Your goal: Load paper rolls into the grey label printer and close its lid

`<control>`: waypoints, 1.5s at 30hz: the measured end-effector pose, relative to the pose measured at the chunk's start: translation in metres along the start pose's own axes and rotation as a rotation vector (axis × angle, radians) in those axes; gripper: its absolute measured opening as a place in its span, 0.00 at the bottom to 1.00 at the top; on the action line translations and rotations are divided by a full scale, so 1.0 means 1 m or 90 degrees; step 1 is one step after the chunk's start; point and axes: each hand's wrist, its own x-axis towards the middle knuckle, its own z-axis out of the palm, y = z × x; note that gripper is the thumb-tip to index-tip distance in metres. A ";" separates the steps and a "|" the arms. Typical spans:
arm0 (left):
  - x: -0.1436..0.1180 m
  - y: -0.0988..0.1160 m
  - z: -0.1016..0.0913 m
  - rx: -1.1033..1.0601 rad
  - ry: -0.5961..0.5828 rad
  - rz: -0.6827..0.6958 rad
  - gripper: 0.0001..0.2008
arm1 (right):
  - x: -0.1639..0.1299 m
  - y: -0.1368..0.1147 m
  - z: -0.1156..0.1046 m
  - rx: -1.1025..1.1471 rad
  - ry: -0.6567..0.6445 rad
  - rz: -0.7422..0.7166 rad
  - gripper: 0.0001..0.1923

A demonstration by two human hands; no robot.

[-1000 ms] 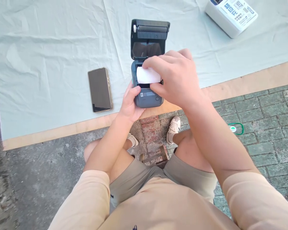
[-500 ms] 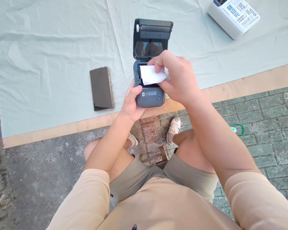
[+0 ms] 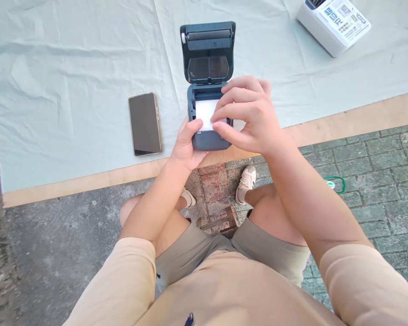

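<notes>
A small dark blue-grey label printer is in my left hand above the table's near edge, its hinged lid standing up. The left thumb presses near the front left corner of the compartment, by the paper's edge. White paper lies in the compartment and reaches over the front rim, covering part of the small display. My right hand is over the printer's right side, fingers apart and tips at the paper. Those fingers hide the right part of the compartment.
A smartphone lies face up on the pale cloth left of the printer. A white box-shaped device with printed labels stands at the far right. Below the table's wooden edge are my legs and a wooden stool.
The white paper has gone down from my right fingers into the printer and now lies flatter, over the front rim. My right fingers have spread. The open lid has shifted slightly left.
</notes>
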 end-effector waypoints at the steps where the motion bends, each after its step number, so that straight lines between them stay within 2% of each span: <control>1: 0.000 -0.001 -0.001 0.009 0.001 0.008 0.29 | 0.000 0.000 0.000 0.013 0.040 0.011 0.15; 3: 0.000 -0.003 -0.002 0.023 -0.002 0.036 0.33 | 0.003 0.002 0.000 0.044 0.179 0.023 0.13; 5: 0.001 -0.005 -0.003 0.036 -0.012 0.061 0.35 | 0.007 0.005 -0.002 0.084 0.330 0.024 0.07; 6: 0.001 -0.006 -0.004 0.047 -0.018 0.068 0.36 | 0.010 0.007 -0.003 0.109 0.372 0.021 0.04; 7: 0.002 -0.007 -0.005 0.060 -0.024 0.071 0.36 | 0.012 0.010 -0.004 0.137 0.382 0.016 0.06; 10: 0.003 -0.009 -0.010 0.089 -0.032 0.071 0.37 | 0.020 0.017 -0.006 0.246 0.328 0.006 0.16; 12: 0.005 -0.010 -0.014 0.093 -0.040 0.066 0.37 | 0.023 0.019 -0.007 0.285 0.331 0.019 0.15; 15: 0.007 -0.012 -0.018 0.093 -0.053 0.077 0.39 | 0.025 0.015 -0.012 0.257 0.316 0.051 0.12; 19: 0.007 -0.013 -0.018 0.109 -0.075 0.093 0.39 | 0.022 0.009 -0.022 0.224 0.128 0.078 0.13; 22: 0.003 -0.008 -0.012 0.075 -0.090 0.088 0.34 | 0.020 0.009 -0.021 0.221 -0.031 0.083 0.19; 24: -0.002 -0.004 -0.007 0.020 -0.113 0.055 0.27 | 0.019 0.010 -0.018 0.208 -0.087 0.097 0.23; 26: -0.005 0.000 -0.001 -0.032 -0.122 0.038 0.23 | 0.019 0.010 -0.014 0.180 -0.104 0.115 0.25; 28: -0.007 0.003 0.003 -0.039 -0.104 0.017 0.24 | 0.019 0.007 -0.012 0.143 -0.110 0.122 0.26; 31: -0.006 0.003 0.006 -0.031 -0.024 -0.003 0.23 | 0.020 0.000 -0.015 0.079 -0.111 0.106 0.24; 34: -0.002 0.003 0.008 -0.043 0.038 -0.007 0.20 | 0.017 -0.003 -0.024 0.028 -0.077 0.062 0.23; 39: 0.003 0.004 0.009 -0.053 0.075 -0.029 0.21 | 0.010 0.005 -0.031 0.019 -0.080 0.029 0.31; 41: 0.004 0.005 0.008 -0.037 0.072 -0.024 0.22 | 0.011 0.005 -0.028 0.018 -0.025 0.047 0.27; 43: 0.003 0.006 0.007 -0.032 0.046 -0.013 0.26 | 0.013 0.000 -0.024 0.030 0.114 0.074 0.15; 44: 0.002 0.006 0.007 -0.030 0.030 -0.007 0.28 | 0.015 -0.004 -0.022 0.038 0.187 0.092 0.13; 45: 0.001 0.005 0.006 -0.028 0.015 -0.002 0.29 | 0.016 -0.007 -0.021 0.043 0.210 0.109 0.13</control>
